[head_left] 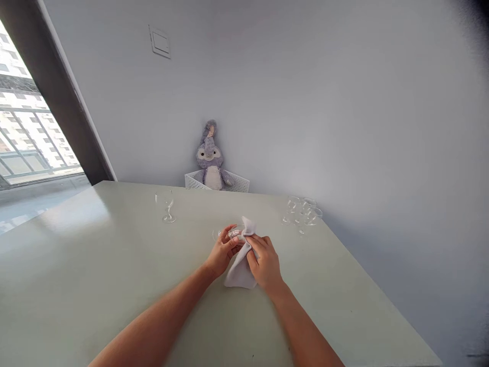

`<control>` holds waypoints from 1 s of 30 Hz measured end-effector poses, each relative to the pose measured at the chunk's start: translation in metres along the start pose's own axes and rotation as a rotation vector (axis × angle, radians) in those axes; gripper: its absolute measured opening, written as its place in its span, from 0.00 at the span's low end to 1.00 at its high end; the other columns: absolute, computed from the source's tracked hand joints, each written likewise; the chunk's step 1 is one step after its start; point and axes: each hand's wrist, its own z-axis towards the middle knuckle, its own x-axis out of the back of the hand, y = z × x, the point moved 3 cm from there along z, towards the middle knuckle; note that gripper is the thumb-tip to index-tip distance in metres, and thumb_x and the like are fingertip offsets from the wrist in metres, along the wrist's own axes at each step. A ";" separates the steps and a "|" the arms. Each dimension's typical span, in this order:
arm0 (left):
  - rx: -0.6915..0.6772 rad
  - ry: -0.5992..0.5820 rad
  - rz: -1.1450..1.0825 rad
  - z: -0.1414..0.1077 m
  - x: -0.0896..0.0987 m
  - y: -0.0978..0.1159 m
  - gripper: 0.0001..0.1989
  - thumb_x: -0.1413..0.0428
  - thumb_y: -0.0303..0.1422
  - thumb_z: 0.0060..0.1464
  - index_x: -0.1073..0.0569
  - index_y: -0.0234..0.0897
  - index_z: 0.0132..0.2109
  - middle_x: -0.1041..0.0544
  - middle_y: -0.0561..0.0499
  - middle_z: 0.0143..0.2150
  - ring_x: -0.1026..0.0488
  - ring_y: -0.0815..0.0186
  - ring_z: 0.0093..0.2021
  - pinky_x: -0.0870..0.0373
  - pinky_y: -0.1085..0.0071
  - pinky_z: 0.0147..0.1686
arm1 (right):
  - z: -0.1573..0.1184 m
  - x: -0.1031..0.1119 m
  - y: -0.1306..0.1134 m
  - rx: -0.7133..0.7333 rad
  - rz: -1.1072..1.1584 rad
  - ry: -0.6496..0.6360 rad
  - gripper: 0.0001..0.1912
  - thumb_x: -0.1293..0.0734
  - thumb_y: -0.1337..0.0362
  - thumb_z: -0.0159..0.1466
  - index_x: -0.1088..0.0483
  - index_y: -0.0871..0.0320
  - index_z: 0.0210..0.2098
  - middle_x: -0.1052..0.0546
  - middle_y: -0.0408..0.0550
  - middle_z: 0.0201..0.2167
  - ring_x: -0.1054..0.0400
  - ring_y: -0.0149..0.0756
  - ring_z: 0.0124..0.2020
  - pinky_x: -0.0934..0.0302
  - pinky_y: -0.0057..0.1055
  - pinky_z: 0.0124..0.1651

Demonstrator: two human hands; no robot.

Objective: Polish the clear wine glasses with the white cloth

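Observation:
In the middle of the head view, my left hand (222, 253) is closed around a clear stemmed glass (235, 233), which lies on its side with its foot to the left and its bowl to the right. My right hand (264, 261) grips a white cloth (241, 272) and presses part of it at the mouth of the bowl. The rest of the cloth hangs down between my hands towards the table. Cloth and fingers hide the glass's rim.
One stemmed glass (165, 206) stands upright at the left on the pale table (126, 285). Several more glasses (301, 214) stand close together near the right edge. Behind the table, a plush toy (212, 176) sits in a white perforated basket (240, 184) against the wall.

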 end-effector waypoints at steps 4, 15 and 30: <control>-0.030 -0.054 0.072 -0.002 -0.003 0.006 0.22 0.41 0.32 0.45 0.37 0.44 0.48 0.30 0.52 0.41 0.31 0.68 0.40 0.36 0.68 0.44 | 0.009 0.006 0.003 -0.011 0.233 -0.192 0.22 0.44 0.73 0.56 0.31 0.52 0.46 0.32 0.46 0.48 0.35 0.33 0.39 0.37 0.30 0.38; -0.069 -0.216 0.422 -0.003 -0.003 0.007 0.31 0.42 0.36 0.45 0.42 0.43 0.57 0.31 0.44 0.46 0.28 0.65 0.34 0.31 0.67 0.35 | 0.006 -0.021 0.040 -0.432 0.940 -0.427 0.20 0.34 0.70 0.50 0.29 0.53 0.43 0.26 0.43 0.32 0.34 0.28 0.23 0.37 0.29 0.29; -0.128 -0.084 0.759 0.001 -0.004 0.013 0.22 0.53 0.45 0.53 0.31 0.36 0.49 0.27 0.47 0.39 0.30 0.65 0.37 0.31 0.69 0.35 | -0.008 -0.020 0.042 -0.250 0.827 -0.379 0.18 0.33 0.60 0.53 0.29 0.51 0.44 0.23 0.46 0.33 0.30 0.40 0.37 0.34 0.37 0.37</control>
